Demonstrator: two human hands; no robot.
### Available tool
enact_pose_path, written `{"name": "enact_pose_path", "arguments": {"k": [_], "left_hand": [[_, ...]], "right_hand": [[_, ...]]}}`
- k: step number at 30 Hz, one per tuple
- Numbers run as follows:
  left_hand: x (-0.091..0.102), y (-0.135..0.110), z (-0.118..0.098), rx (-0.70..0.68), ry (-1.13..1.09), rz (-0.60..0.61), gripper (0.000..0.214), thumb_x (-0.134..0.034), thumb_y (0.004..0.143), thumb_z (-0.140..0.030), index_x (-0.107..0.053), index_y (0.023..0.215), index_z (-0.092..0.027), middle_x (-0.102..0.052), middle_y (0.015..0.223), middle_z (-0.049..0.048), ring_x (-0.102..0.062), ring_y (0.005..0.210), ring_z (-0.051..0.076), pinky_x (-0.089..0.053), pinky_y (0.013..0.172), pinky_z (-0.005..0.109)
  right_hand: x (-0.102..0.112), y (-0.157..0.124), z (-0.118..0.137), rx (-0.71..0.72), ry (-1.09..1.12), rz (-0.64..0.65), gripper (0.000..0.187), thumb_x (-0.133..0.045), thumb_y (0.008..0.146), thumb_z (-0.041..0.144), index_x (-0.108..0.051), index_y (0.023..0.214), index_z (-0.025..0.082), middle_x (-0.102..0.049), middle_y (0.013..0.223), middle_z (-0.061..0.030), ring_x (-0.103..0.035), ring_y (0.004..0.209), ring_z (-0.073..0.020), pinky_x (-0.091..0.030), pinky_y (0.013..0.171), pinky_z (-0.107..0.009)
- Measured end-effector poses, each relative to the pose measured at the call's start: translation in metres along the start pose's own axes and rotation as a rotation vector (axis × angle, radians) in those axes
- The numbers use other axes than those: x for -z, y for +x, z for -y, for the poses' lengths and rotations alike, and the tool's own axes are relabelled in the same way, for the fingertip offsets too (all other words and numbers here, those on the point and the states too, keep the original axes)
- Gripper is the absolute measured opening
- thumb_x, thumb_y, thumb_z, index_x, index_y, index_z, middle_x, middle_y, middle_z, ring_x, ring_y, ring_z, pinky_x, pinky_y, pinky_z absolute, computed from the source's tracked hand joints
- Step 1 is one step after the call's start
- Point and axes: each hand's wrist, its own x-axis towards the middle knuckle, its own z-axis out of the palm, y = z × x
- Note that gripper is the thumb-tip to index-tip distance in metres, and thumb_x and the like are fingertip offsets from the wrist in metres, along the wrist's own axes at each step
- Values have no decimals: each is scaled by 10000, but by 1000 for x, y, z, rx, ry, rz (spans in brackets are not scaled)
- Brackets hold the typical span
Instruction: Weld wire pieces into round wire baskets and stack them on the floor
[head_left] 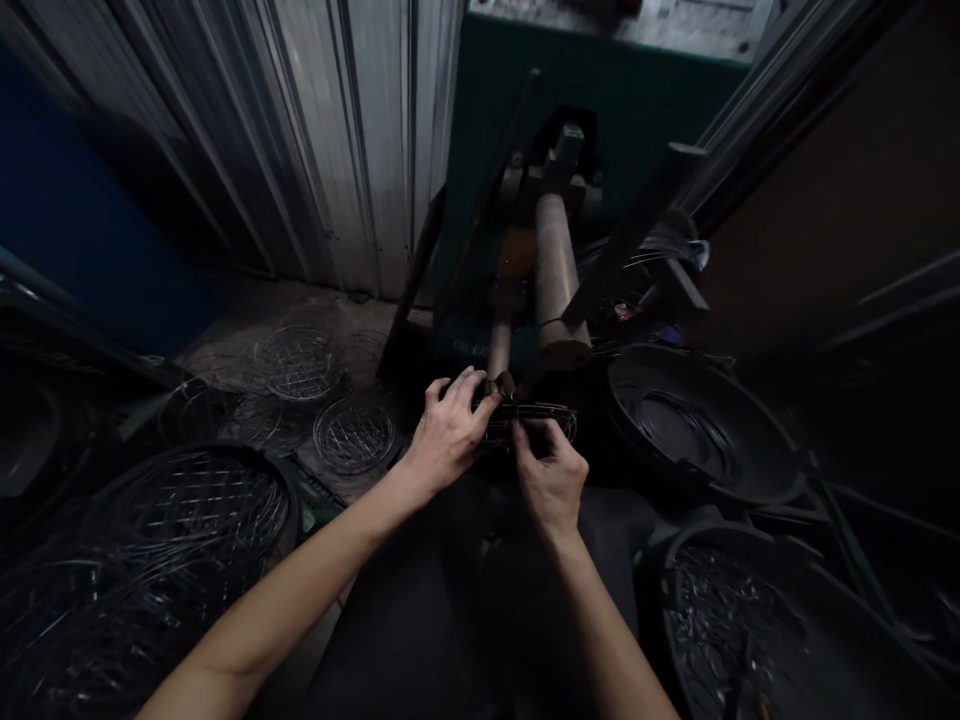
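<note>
Both hands are together at the lower electrode arm (500,340) of a green machine (480,130). My left hand (454,425) is closed at the tip of that arm, fingers bent over the edge of a round wire rack (559,412). My right hand (551,470) pinches at the near side of the rack, thumb and fingertips pressed together. Whether a small piece sits between the right fingertips is too dark to make out. A thick metal cylinder (555,275) juts out just above the hands. Much of the rack is hidden behind them.
Round wire grids (354,435) lie on the floor at the left, beside a heaped tub of grids (195,500). At the right stand a black basin with wire rings (697,430) and a tub of small metal pieces (727,620). A slanted metal bar (637,225) sticks out near the cylinder.
</note>
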Motion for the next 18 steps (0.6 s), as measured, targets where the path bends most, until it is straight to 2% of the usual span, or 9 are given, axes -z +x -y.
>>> {"name": "enact_pose_path", "arguments": {"k": [9, 18], "left_hand": [[-2, 4, 3, -8, 41, -33, 481, -506, 783, -94, -463, 1260, -135, -442, 1353, 213, -384, 1306, 291, -313, 979, 454], [-7, 4, 5, -17, 97, -64, 391, -421, 854, -88, -489, 1233, -153, -451, 1360, 206, -392, 1306, 280, -315, 972, 456]], "right_hand": [[-6, 3, -4, 12, 12, -36, 239, -550, 853, 405, -621, 808, 181, -661, 740, -15, -599, 646, -138, -438, 631, -232], [-8, 4, -5, 73, 27, -73, 209, -564, 848, 367, -618, 784, 175, -649, 706, -10, -587, 612, -128, -445, 610, -224]]}}
